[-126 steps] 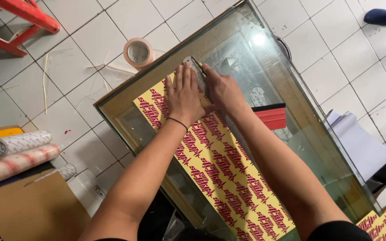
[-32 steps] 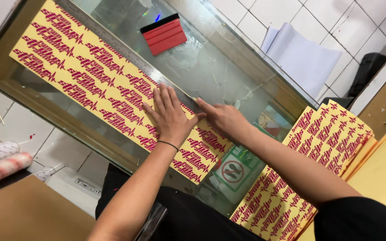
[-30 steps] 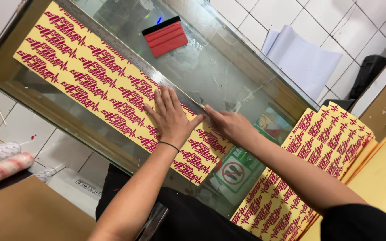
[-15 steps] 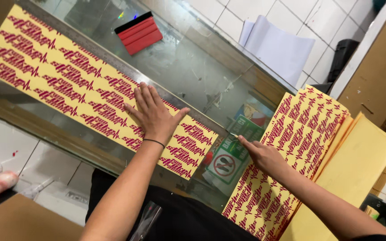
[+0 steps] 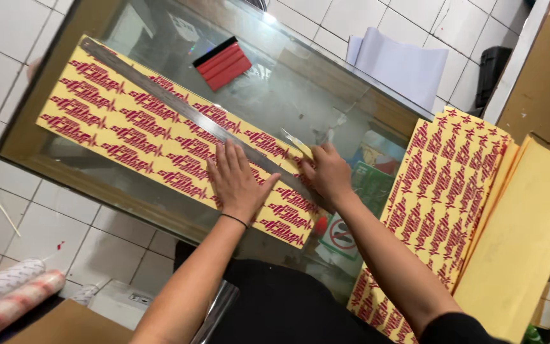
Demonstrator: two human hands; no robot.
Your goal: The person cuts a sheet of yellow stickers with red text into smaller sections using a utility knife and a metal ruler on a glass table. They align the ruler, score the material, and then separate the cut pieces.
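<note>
L hand (image 5: 237, 181): I'm pressing it flat, fingers spread, on the steel ruler (image 5: 179, 111) over the sticker sheet (image 5: 128, 137).
R hand (image 5: 326, 175): pinching a small blade (image 5: 295, 141) at the ruler's near end.
Progress: looks like the cut's only starting, whole strip left beyond my L hand.

We see left hand (image 5: 237, 181) flat, fingers spread, pressing on long metal ruler (image 5: 179, 111) laid along yellow sticker sheet (image 5: 128, 137) with red print, on glass table (image 5: 300, 95). Right hand (image 5: 326, 172) grips small knife (image 5: 295, 141) at ruler's right end. Red squeegee (image 5: 223, 62) far on glass. Stack of sticker sheets (image 5: 440, 185) right. Patterned rolls (image 5: 7, 299) near left.
</note>
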